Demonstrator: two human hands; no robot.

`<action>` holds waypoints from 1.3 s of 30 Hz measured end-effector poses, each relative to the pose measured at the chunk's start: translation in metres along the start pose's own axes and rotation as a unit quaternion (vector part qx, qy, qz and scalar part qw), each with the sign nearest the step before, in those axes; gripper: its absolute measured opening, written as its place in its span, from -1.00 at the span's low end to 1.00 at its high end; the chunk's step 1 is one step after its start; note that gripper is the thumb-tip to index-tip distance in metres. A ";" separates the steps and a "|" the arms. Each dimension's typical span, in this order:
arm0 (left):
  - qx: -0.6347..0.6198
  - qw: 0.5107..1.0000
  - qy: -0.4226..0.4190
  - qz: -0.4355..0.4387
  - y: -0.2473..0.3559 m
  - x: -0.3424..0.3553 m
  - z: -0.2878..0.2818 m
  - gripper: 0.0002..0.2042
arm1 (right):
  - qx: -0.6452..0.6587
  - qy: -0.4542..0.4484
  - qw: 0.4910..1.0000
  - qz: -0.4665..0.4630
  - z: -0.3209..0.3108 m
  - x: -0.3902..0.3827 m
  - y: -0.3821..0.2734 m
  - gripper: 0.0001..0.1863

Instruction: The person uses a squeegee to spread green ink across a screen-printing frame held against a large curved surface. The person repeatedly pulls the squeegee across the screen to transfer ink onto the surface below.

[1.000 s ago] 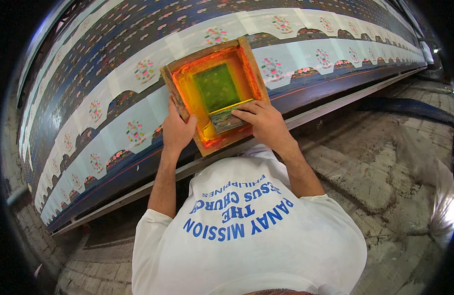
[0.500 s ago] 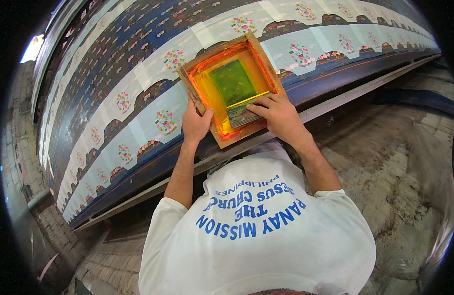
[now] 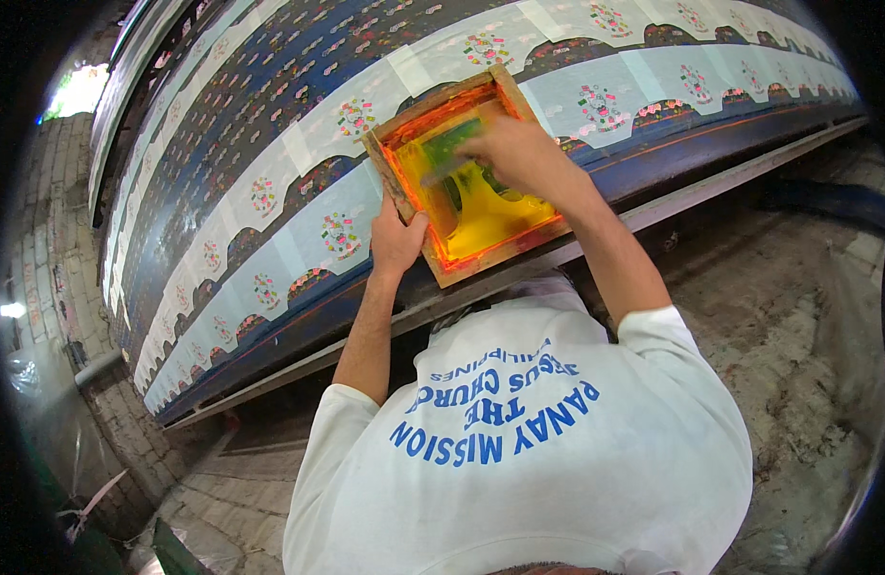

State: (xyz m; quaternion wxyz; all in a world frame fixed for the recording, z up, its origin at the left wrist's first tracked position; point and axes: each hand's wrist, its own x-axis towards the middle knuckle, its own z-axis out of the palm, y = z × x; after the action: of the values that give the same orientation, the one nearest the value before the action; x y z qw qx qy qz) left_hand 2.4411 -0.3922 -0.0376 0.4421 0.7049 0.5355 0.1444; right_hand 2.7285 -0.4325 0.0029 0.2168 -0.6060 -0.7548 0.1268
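Note:
A wooden screen-printing frame (image 3: 508, 255), its inner edges smeared orange, lies tilted over white printed pieces on the long table. My left hand (image 3: 398, 240) grips the frame's left side, thumb on top of the wood. Inside the frame, my right hand (image 3: 531, 165) is over the far part of the mesh, closed on a squeegee (image 3: 446, 171); both are blurred by motion. Yellow ink (image 3: 495, 220) covers the near part of the mesh, and a green patch shows beyond it. My right fingers partly hide the squeegee.
White scalloped pieces (image 3: 299, 192) with small colourful prints run in rows along the dark curved-looking table (image 3: 653, 168). A rail (image 3: 692, 196) follows its near edge. Rough ground lies at right, paving blocks (image 3: 49, 230) and clear plastic sheeting (image 3: 49, 412) at left.
My right hand has swept the squeegee from the near side of the frame to the far side, leaving yellow ink across the near mesh. My left hand keeps its grip on the frame.

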 end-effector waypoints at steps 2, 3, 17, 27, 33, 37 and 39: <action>0.001 0.999 0.004 0.042 -0.003 0.004 0.003 -0.13 | -0.039 0.050 0.998 -0.016 0.009 0.034 0.013 -0.63; 0.001 0.998 0.008 0.061 -0.005 0.005 0.003 -0.13 | -0.023 0.020 0.999 0.012 0.008 0.038 0.012 -0.62; 0.021 0.998 0.020 0.056 -0.014 -0.001 -0.001 0.01 | 0.026 -0.109 0.994 0.012 -0.013 -0.066 -0.049 -0.53; -0.006 1.000 -0.015 0.021 0.001 -0.001 -0.007 0.03 | 0.003 -0.077 0.994 0.083 -0.020 0.048 0.009 -0.59; 0.010 0.998 0.021 0.056 -0.014 -0.001 -0.001 0.04 | 0.014 -0.130 0.988 0.086 -0.013 0.001 -0.008 -0.55; 0.010 1.000 -0.012 0.017 -0.001 -0.003 -0.008 0.04 | 0.006 -0.097 0.989 0.114 -0.014 -0.071 -0.052 -0.48; 0.033 0.999 -0.018 0.009 -0.007 0.001 -0.004 0.03 | 0.002 -0.064 0.992 0.109 -0.013 -0.085 -0.059 -0.48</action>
State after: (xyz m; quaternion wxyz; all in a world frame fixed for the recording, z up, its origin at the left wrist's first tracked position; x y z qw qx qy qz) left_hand 2.4348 -0.3895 -0.0409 0.4270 0.7262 0.5258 0.1178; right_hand 2.6984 -0.5296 0.0266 0.1543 -0.6747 -0.6966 0.1890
